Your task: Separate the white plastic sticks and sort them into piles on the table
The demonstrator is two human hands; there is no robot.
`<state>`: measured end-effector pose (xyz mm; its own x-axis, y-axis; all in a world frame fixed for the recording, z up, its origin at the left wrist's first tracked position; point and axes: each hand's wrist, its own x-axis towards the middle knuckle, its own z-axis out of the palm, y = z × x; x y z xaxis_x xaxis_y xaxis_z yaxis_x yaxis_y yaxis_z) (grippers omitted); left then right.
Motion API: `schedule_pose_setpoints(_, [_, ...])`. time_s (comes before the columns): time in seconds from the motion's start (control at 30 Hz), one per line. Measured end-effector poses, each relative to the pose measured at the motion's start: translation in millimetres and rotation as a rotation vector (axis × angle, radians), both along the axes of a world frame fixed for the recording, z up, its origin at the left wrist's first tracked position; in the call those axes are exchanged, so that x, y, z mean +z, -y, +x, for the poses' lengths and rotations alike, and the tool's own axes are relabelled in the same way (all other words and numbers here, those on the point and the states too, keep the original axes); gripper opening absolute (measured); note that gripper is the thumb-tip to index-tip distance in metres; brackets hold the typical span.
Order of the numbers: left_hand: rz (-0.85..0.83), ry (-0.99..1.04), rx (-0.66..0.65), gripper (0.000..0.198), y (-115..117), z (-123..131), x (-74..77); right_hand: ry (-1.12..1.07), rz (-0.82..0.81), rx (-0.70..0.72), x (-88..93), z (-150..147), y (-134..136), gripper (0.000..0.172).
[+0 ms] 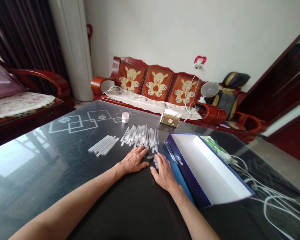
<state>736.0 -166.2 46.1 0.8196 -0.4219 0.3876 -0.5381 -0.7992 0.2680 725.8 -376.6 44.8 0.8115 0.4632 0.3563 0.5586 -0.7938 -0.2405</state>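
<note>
My left hand (pixel 134 160) lies on the dark glossy table (pixel 110 206) with its fingers stretched out, at the near edge of a heap of whitish translucent tubes (pixel 141 135). My right hand (pixel 164 171) rests opposite it, fingers extended, beside a blue box. Small dark pieces (pixel 150 157) lie between the two hands; their kind is too small to tell. A few greyish pieces (pixel 156 162) are partly covered by my right fingers. Left of the heap, several similar tubes (pixel 103 145) lie side by side in a row.
To the right stands the open blue box (pixel 190 173) with a white inside, thin rods (pixel 170 151) along its left side. Behind are a small white jar (pixel 125 117) and a tissue pack (pixel 169 119). White cables (pixel 272 196) and a green-white packet (pixel 216 148) lie at right.
</note>
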Motion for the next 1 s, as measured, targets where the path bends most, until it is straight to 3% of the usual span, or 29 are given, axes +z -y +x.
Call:
schedule_pose_setpoints(0.17, [-0.041,0.052,-0.047,0.057,-3,2,-4.6,0.041,0.111,-0.017,-8.4,7,-35,0.049])
schedule_pose_setpoints(0.3, [-0.044,0.054,-0.035,0.051,-1,3,-5.1,0.054,0.227,-0.043,-15.1,13,-48,0.051])
schedule_pose_setpoints(0.57, [-0.09,0.013,-0.027,0.048,2,4,4.9,0.011,0.346,0.074,-10.0,13,-44,0.048])
schedule_pose_setpoints(1.0, [-0.111,0.032,-0.011,0.051,0,3,3.3,-0.065,0.405,0.25,-2.5,14,-48,0.073])
